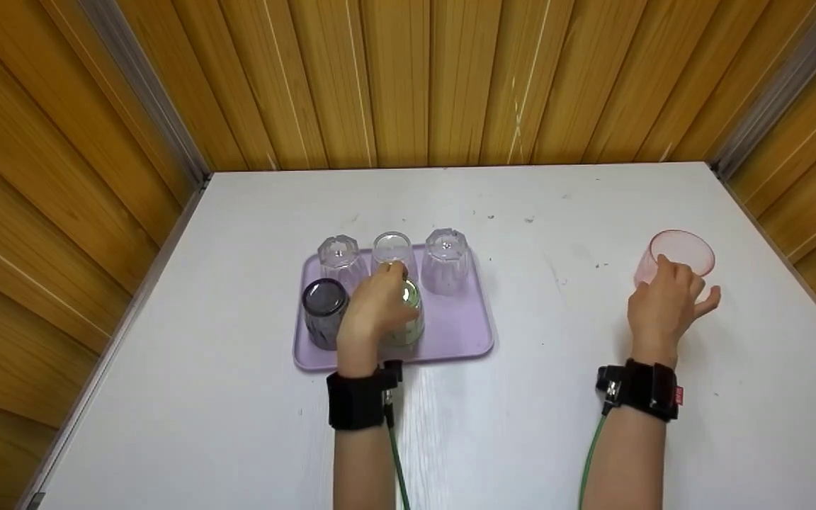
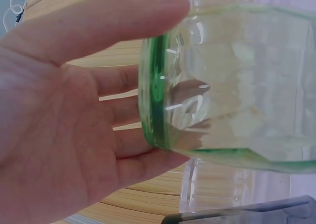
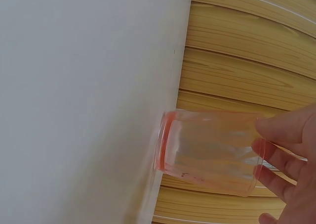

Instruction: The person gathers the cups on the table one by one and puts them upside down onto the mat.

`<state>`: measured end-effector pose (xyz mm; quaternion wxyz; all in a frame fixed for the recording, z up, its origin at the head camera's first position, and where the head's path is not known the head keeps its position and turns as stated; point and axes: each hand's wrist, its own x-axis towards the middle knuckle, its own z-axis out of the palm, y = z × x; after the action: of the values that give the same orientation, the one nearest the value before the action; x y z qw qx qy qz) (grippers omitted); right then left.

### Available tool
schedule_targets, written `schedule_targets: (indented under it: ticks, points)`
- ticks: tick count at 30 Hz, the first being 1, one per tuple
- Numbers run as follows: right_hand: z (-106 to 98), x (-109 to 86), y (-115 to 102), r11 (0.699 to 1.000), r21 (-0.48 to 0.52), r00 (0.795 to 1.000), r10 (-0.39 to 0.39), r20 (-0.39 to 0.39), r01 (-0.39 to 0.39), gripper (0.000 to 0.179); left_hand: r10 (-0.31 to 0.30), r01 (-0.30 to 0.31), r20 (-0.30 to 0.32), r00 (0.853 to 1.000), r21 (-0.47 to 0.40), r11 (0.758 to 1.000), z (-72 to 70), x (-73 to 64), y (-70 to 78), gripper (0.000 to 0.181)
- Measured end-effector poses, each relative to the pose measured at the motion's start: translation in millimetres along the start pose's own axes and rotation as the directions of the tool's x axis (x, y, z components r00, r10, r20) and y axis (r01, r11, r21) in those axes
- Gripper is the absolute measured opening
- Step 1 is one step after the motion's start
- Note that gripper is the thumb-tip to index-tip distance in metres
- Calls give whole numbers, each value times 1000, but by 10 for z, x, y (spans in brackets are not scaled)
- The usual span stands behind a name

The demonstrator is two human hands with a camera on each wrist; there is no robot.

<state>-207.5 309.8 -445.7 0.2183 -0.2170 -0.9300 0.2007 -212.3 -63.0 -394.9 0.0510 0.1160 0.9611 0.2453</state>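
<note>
My left hand (image 1: 377,301) is over the lilac tray (image 1: 457,333), holding an upside-down green-tinted glass (image 2: 237,85) around its base end. In the left wrist view the thumb lies along one side and the fingers reach behind the glass. Off to the right, my right hand (image 1: 663,301) pinches a pink glass (image 3: 212,150) by its rim, between thumb and fingertips. That glass is upright with its mouth up. Its base is at the white table, though whether it touches I cannot tell.
An upside-down dark grey glass (image 1: 325,315) stands on the tray left of my left hand. Behind are clear glasses at left (image 1: 341,258), middle (image 1: 392,246) and right (image 1: 446,262). Wood-patterned walls (image 1: 429,85) border the white table (image 1: 557,212).
</note>
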Motion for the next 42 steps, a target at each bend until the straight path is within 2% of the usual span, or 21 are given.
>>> schedule_targets:
  ticks: [6, 11, 21, 30, 42]
  points:
    - [12, -1, -2, 1000, 21, 999, 15, -46, -14, 36, -13, 13, 14, 1000, -30, 999, -5, 5, -9, 56]
    - [20, -5, -6, 1000, 22, 998, 17, -53, -16, 34, -15, 16, 14, 1000, -38, 999, -6, 9, -27, 55]
    - [9, 1, 8, 997, -11, 996, 71, -45, -72, 30, -8, 8, -2, 1000, -10, 1000, 3, 10, -45, 53]
    - [-8, 37, 20, 996, -28, 996, 84, -34, -85, 29, 18, -17, -21, 1000, 20, 1000, 12, 27, -26, 51]
    - [-13, 23, 5, 995, 30, 991, 94, -98, -91, 27, 2, -2, -1, 1000, 27, 1000, 16, 27, -17, 55]
